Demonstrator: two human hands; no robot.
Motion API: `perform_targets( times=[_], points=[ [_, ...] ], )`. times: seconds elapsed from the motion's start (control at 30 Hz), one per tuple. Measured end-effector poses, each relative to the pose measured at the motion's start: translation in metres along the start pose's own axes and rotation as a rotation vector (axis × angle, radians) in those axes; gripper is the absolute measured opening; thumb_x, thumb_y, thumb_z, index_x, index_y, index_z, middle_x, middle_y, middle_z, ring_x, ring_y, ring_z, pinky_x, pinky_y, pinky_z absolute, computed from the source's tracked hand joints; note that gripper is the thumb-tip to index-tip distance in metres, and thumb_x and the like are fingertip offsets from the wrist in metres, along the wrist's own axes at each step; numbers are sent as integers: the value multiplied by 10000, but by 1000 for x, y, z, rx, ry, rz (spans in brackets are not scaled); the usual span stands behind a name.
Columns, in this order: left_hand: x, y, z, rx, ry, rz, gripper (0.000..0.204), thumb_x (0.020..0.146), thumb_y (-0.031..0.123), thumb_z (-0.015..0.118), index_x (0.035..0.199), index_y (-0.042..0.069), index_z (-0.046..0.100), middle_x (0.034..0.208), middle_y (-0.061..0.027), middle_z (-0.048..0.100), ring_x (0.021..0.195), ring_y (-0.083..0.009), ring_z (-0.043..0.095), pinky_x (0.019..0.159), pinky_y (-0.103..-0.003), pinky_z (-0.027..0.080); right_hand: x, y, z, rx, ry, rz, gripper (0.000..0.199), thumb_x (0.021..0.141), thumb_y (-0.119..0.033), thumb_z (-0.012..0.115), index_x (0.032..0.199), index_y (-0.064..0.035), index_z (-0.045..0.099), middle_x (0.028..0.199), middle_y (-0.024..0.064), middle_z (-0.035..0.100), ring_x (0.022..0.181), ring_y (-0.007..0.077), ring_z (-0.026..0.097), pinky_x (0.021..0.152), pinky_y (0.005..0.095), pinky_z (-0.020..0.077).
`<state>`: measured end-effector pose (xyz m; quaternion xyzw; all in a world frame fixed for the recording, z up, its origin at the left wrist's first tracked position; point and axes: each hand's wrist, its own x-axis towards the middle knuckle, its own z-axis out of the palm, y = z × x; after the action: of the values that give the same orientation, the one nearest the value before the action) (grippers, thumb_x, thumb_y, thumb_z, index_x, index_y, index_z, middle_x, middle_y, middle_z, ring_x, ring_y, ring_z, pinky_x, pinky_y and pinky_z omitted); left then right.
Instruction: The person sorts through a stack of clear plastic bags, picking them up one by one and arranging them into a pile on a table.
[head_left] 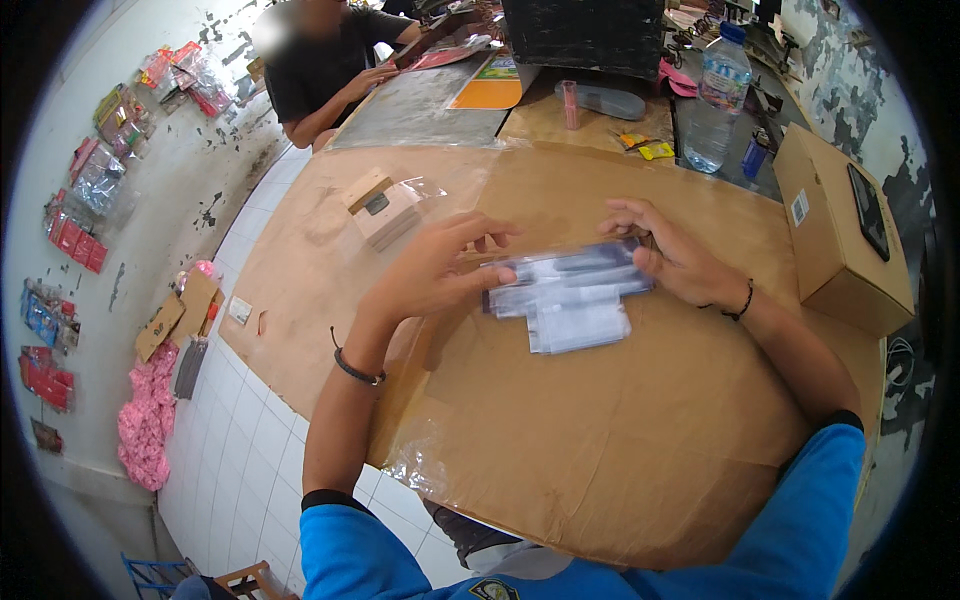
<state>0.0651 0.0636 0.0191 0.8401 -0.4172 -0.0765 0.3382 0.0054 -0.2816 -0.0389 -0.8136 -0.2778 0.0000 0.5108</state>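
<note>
On the brown paper-covered table lies a loose pile of clear plastic bags, slightly blurred, with a smaller bunch jutting toward me. My left hand is at the pile's left end, its thumb over the edge of the bags and its fingers stretched out above. At the right end, my right hand has its thumb beside the bags and its fingers raised and apart. Neither hand is closed around anything. Whether the thumbs press on the plastic is hard to tell.
Beyond my left hand sits a small stack of boxes in clear plastic. A water bottle stands far right, near a cardboard box with a phone on it. Another person sits at the far left. Packets hang on the left wall.
</note>
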Motion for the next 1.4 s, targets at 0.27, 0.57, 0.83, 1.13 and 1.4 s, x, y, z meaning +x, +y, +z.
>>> perform_targets(
  times=[0.27,0.57,0.83,1.13,1.4],
  points=[
    [-3,-12,15,277,-103,89,1165,628,630,889,1546,81,426,1555,-209,425,1482,-390,338,1220,-504,266,3,-22,-2,-547,-176,-107,1093,673,-668,852,1485,-60,444,1443,158,516,1352,346,454,1151,456,338],
    [1,4,15,228,-150,67,1050,751,662,792,1530,52,442,1501,-198,485,1402,-362,443,1180,-467,321,4,-19,-5,-529,-175,-179,1114,628,-648,884,1476,-65,459,1459,145,519,1363,342,444,1152,471,331],
    [2,-6,11,-69,-133,81,1027,886,856,406,1491,30,487,1384,-188,576,1234,-322,557,1076,-423,422,5,-14,-5,-465,-194,-75,1112,714,-744,767,1495,-35,416,1499,166,473,1380,346,443,1167,453,328],
    [-2,-1,11,197,-81,116,1033,737,673,803,1477,21,497,1428,-202,552,1322,-349,518,1113,-443,404,0,-8,-5,-398,-86,-135,1104,718,-619,848,1524,-29,380,1442,205,505,1343,378,463,1164,467,343],
    [3,5,11,216,-171,45,939,729,514,885,1457,44,524,1390,-179,594,1290,-319,553,1110,-432,415,5,-21,-6,-480,-176,-92,1111,657,-574,903,1514,-62,415,1467,193,491,1342,372,456,1147,476,356]
  ],
)
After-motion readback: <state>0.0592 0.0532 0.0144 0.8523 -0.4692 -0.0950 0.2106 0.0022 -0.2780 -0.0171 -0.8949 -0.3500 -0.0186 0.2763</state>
